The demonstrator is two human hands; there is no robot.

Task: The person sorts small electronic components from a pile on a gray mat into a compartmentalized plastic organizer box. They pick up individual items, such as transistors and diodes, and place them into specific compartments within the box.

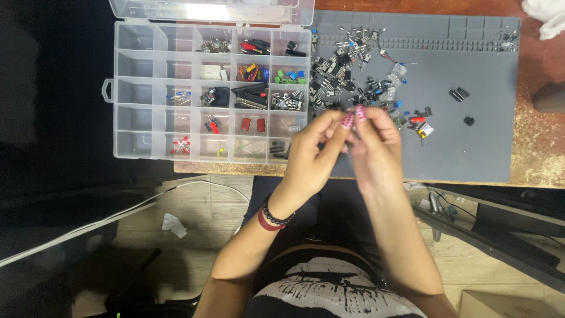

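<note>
My left hand and my right hand meet over the near edge of a grey work mat, fingertips pinched together around something small and dark that I cannot make out. Just beyond the fingertips lies a heap of small electronic parts, black, blue and clear, spread over the mat. To the left stands a clear plastic compartment box with its lid open, and several of its cells hold sorted parts.
A few stray black parts lie on the right of the mat. The mat rests on a worn brown table. White crumpled material sits at the far right corner. Below, the floor shows a white cable and a paper scrap.
</note>
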